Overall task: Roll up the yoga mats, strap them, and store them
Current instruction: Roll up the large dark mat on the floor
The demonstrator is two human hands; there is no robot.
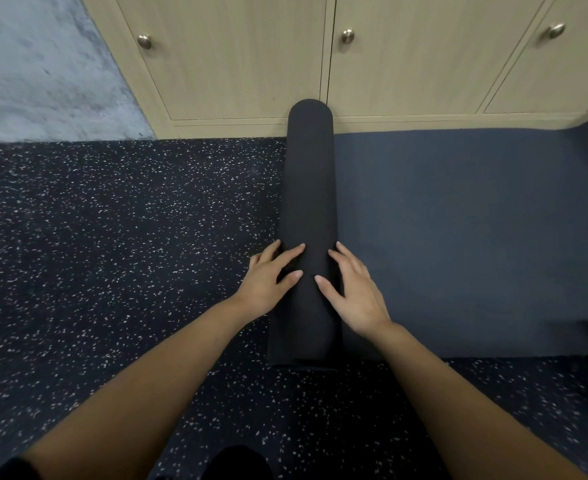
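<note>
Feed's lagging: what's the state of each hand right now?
Left hand: open, fingers pressing the rolled mat.
Right hand: open, also pressing the rolled mat.

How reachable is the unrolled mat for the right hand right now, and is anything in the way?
Probably yes. The right hand rests open on the roll, and the unrolled mat lies flat on the floor directly beside it on that same side. Nothing sits between them.

Dark mat; white-speckled floor.
</note>
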